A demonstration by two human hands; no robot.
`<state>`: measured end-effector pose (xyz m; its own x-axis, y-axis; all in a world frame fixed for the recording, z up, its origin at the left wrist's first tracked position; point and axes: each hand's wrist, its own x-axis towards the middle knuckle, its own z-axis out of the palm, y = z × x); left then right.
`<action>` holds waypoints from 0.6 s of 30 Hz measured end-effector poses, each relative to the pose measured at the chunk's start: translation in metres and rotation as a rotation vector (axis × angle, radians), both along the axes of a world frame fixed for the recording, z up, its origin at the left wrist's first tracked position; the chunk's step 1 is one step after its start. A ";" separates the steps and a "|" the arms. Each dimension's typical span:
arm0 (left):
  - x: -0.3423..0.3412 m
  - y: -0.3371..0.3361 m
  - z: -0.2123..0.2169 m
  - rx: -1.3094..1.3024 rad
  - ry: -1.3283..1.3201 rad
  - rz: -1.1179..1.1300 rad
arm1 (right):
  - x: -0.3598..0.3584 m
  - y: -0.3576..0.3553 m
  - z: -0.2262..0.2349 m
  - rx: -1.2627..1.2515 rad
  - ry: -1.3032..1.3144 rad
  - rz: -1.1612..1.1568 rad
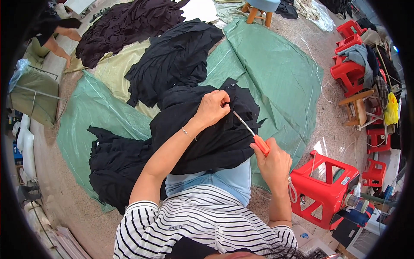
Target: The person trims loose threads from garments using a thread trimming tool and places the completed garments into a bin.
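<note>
A black garment (189,146) lies bunched over my lap, with small round buttons along its far right part. My left hand (214,105) is closed in a pinch on its cloth near the upper middle; the fingertips are partly hidden. In my closed right hand (276,164) is a screwdriver (261,145) with an orange-red handle and a thin metal shaft. Its tip points up and left, close to my left hand and over the black cloth. Whether the tip touches the cloth, I cannot tell.
Piles of black clothing (172,56) and dark purple clothing (125,28) lie ahead on a green sheet (276,73). Another black heap (116,168) is at my left. A red plastic stool (321,185) stands by my right arm. A person's legs (58,43) show at far left.
</note>
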<state>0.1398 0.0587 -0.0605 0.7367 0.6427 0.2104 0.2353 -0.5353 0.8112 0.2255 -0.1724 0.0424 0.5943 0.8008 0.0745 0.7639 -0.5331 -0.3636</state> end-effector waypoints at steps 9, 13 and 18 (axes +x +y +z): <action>0.000 -0.001 -0.001 -0.068 -0.049 0.003 | 0.002 0.010 -0.012 -0.004 -0.007 -0.009; -0.007 0.000 0.003 -0.182 -0.044 0.026 | 0.001 0.000 -0.011 0.005 0.030 -0.050; -0.012 -0.009 0.006 -0.078 -0.060 0.024 | -0.002 -0.030 -0.007 0.099 0.107 -0.143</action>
